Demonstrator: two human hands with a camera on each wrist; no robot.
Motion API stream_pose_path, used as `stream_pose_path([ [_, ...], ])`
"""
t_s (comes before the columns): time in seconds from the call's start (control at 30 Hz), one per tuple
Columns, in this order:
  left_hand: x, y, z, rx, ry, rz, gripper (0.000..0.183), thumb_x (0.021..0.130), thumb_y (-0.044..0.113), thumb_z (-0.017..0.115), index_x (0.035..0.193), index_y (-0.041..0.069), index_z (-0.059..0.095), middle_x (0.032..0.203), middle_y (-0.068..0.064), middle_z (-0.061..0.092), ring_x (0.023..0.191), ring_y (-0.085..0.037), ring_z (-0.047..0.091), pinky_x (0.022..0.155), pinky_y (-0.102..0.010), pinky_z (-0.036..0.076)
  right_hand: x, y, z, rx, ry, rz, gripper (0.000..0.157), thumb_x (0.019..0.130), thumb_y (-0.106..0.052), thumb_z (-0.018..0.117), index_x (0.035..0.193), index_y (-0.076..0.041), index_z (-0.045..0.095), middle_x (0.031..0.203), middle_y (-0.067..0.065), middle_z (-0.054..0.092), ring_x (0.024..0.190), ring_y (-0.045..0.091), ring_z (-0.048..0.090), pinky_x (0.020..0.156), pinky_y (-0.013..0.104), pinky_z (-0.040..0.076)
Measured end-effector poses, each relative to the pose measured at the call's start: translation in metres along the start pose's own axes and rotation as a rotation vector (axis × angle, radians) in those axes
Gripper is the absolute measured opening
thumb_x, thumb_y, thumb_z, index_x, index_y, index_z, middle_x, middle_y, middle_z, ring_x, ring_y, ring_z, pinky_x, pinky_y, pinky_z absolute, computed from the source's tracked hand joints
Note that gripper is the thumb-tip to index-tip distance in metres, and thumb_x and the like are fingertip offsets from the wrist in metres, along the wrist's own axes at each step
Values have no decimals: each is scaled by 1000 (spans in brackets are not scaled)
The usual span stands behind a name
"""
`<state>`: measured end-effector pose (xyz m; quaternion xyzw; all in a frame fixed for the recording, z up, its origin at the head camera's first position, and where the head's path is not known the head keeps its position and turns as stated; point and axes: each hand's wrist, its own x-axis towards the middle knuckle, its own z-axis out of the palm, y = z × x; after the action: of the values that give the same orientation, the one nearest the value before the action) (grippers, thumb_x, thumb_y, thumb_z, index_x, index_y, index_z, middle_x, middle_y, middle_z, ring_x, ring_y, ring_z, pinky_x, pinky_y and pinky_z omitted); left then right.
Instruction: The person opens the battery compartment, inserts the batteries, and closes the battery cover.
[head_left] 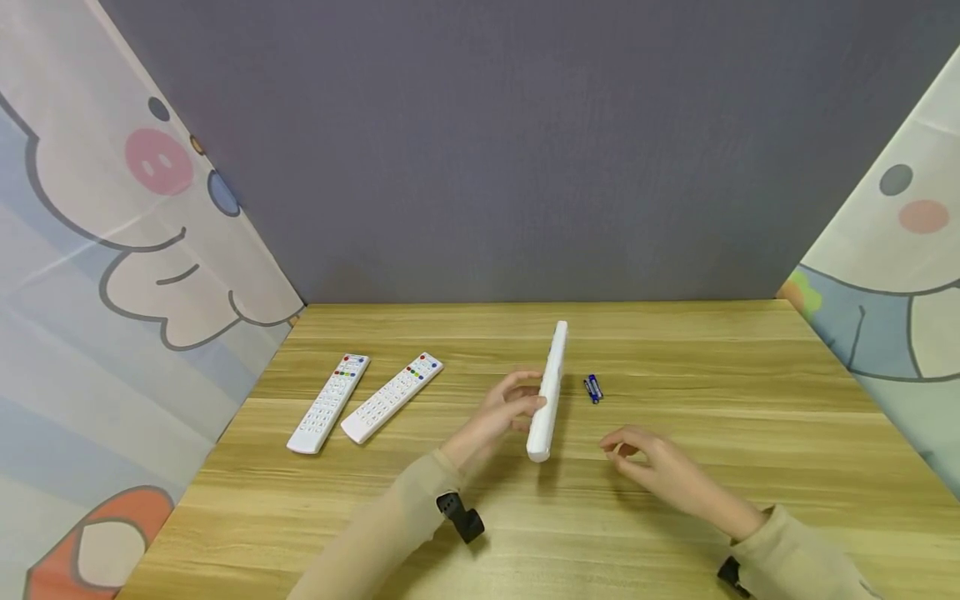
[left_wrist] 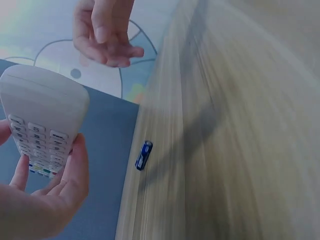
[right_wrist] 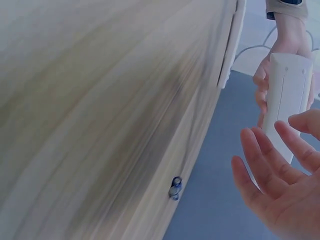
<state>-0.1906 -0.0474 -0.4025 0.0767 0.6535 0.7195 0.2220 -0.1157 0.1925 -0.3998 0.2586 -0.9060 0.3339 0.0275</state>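
Note:
My left hand (head_left: pixel 498 417) grips a white remote control (head_left: pixel 550 392) above the table, tilted up on its edge. In the left wrist view the button side of this remote (left_wrist: pixel 42 115) shows, with the fingers on both its sides. The right wrist view shows its smooth back (right_wrist: pixel 287 95). My right hand (head_left: pixel 663 471) hovers to the right of the remote, fingers loosely bent with nothing between them. Two small blue batteries (head_left: pixel 593 388) lie side by side on the table, just right of the held remote and beyond my right hand.
Two more white remotes lie buttons up at the left of the wooden table (head_left: pixel 712 358): one remote (head_left: pixel 328 404) near the left edge, another remote (head_left: pixel 392 398) beside it. A dark grey panel (head_left: pixel 525 150) rises behind the table. Cartoon-printed cloths (head_left: pixel 187 275) hang at both sides.

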Motion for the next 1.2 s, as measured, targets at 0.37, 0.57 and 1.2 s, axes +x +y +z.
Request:
stream_pose_path([
  [0.37, -14, 0, 7, -137, -17, 12, 49, 84, 8, 58, 130, 8, 42, 123, -16, 51, 97, -17, 56, 87, -41, 49, 5, -17, 10, 33, 151, -1, 16, 85, -8, 61, 101, -5, 63, 93, -1, 65, 83, 2, 56, 70, 30, 55],
  [0.57, -22, 3, 13, -200, -15, 45, 50, 83, 3, 56, 130, 4, 39, 122, -17, 50, 93, -15, 56, 82, -38, 51, 6, -25, 13, 114, 183, 5, 25, 84, -4, 62, 109, -5, 61, 95, 1, 64, 80, 2, 57, 68, 28, 54],
  [1.2, -35, 5, 22, -330, 51, 132, 37, 78, -7, 58, 110, 8, 46, 114, -9, 45, 92, -17, 60, 88, -38, 51, 7, -34, 21, 287, 110, -13, 37, 88, -9, 58, 124, -4, 50, 100, 4, 60, 82, 2, 55, 71, 26, 52],
])
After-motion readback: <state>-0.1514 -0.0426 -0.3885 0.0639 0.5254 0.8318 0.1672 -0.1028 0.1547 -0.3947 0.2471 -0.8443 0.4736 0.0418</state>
